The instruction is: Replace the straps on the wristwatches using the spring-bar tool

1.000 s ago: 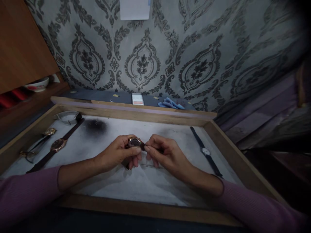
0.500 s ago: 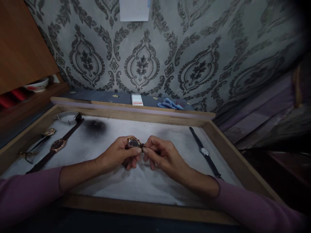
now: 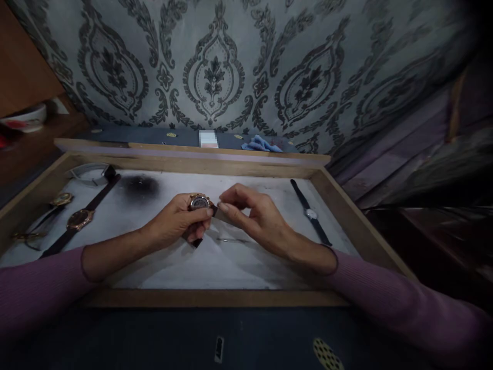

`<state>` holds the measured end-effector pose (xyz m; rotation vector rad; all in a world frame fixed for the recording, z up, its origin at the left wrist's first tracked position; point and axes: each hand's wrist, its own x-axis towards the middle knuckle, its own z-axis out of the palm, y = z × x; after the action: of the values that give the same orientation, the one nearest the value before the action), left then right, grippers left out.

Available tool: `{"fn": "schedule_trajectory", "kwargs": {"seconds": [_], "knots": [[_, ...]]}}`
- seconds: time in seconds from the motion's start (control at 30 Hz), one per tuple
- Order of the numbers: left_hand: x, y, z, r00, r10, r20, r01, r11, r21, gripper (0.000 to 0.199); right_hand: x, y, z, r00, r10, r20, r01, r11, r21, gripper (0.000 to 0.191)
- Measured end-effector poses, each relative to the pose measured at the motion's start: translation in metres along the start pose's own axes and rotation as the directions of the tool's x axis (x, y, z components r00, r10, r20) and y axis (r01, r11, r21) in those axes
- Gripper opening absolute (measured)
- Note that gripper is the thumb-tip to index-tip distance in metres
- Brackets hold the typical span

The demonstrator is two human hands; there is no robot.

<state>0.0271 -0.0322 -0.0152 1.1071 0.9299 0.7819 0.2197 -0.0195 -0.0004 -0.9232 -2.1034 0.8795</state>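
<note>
Drawn back from the left hand (image 3: 183,218), the right hand (image 3: 260,218) now leaves a small gap between the two, where a half-second ago their fingertips met at the strap of the held watch (image 3: 200,202). The view has dipped too, so more of the dark blue table (image 3: 154,336) shows in front of the wooden tray (image 3: 215,298), and a thin metal tool (image 3: 233,240) has come into clearer sight on its white floor.

Both forearms reach in low over the near rim. The left hand is clamped on the watch, thumb across the near edge of the case, dial facing up; one dark strap end (image 3: 197,242) pokes out below its fingers. The right hand is arched, with thumb and forefinger tips close together beside the strap's other half; whether they pinch anything cannot be told.

Along the tray's left side lie a rose-gold watch (image 3: 79,220) on a dark strap, a small gold watch (image 3: 63,199) and, farther back, a pale-banded watch (image 3: 92,174). A dark-strapped watch (image 3: 311,213) lies well to the right. Beyond the far rim are a crumpled blue cloth (image 3: 262,144) and a small blurred card (image 3: 208,139), before the patterned wall (image 3: 213,77).
</note>
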Motion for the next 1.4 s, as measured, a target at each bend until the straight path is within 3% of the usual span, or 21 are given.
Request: {"fn": "schedule_trajectory", "kwargs": {"seconds": [0.07, 0.1, 0.13, 0.2, 0.23, 0.3, 0.4, 0.5, 0.57, 0.77, 0.93, 1.03, 1.17, 1.4], "knots": [[0.001, 0.000, -0.004, 1.000, 0.000, -0.017, 0.000, 1.000, 0.003, 0.019, -0.005, -0.006, -0.008, 0.977, -0.138, -0.160, 0.100, 0.968, -0.229, 0.012], [0.002, 0.000, -0.006, 1.000, 0.006, -0.029, -0.005, 1.000, 0.003, 0.019, -0.009, -0.008, -0.012, 0.968, -0.193, -0.160, 0.135, 0.939, -0.316, 0.014], [0.003, 0.001, -0.008, 0.999, 0.014, -0.044, -0.014, 1.000, 0.002, 0.019, -0.014, -0.008, -0.014, 0.965, -0.244, -0.095, 0.195, 0.912, -0.360, 0.016], [0.005, 0.003, -0.012, 0.997, 0.026, -0.074, -0.026, 1.000, 0.002, 0.020, -0.024, -0.006, -0.014, 0.949, -0.270, 0.164, 0.314, 0.870, -0.380, 0.020], [0.005, 0.004, -0.014, 0.996, 0.028, -0.086, -0.028, 1.000, 0.001, 0.021, -0.029, -0.003, -0.013, 0.928, -0.257, 0.269, 0.351, 0.844, -0.405, 0.023], [0.005, 0.006, -0.015, 0.994, 0.030, -0.105, -0.030, 1.000, -0.001, 0.022, -0.034, 0.005, -0.009, 0.920, -0.188, 0.344, 0.346, 0.801, -0.488, 0.027], [0.005, 0.009, -0.015, 0.994, 0.032, -0.101, -0.033, 0.999, -0.005, 0.023, -0.032, 0.014, -0.003, 0.960, -0.015, 0.278, 0.205, 0.716, -0.668, 0.018], [0.004, 0.011, -0.015, 0.995, 0.040, -0.096, -0.042, 0.999, -0.017, 0.024, -0.025, 0.016, -0.003, 0.968, 0.116, 0.222, 0.102, 0.629, -0.770, 0.010], [0.004, 0.011, -0.015, 0.994, 0.041, -0.099, -0.044, 0.999, -0.024, 0.024, -0.022, 0.016, -0.004, 0.966, 0.149, 0.213, 0.070, 0.638, -0.766, 0.006], [0.005, 0.010, -0.015, 0.995, 0.038, -0.091, -0.039, 0.999, -0.013, 0.024, -0.019, 0.021, -0.006, 0.962, 0.205, 0.181, -0.048, 0.779, -0.625, 0.007], [0.005, 0.011, -0.014, 0.993, 0.045, -0.106, -0.046, 0.999, -0.002, 0.022, -0.019, 0.023, -0.006, 0.951, 0.251, 0.181, -0.100, 0.803, -0.587, 0.008], [0.005, 0.010, -0.014, 0.995, 0.036, -0.094, -0.035, 0.999, 0.014, 0.023, -0.023, 0.018, -0.008, 0.951, 0.196, 0.239, -0.039, 0.842, -0.538, 0.006], [0.005, 0.011, -0.014, 0.996, 0.033, -0.083, -0.033, 0.999, -0.002, 0.022, -0.027, 0.013, -0.008, 0.916, 0.095, 0.390, 0.126, 0.854, -0.505, 0.010], [0.005, 0.008, -0.015, 0.997, 0.039, -0.068, -0.040, 0.999, -0.014, 0.026, -0.027, 0.010, -0.002, 0.893, 0.023, 0.449, 0.240, 0.820, -0.520, 0.014]]}}
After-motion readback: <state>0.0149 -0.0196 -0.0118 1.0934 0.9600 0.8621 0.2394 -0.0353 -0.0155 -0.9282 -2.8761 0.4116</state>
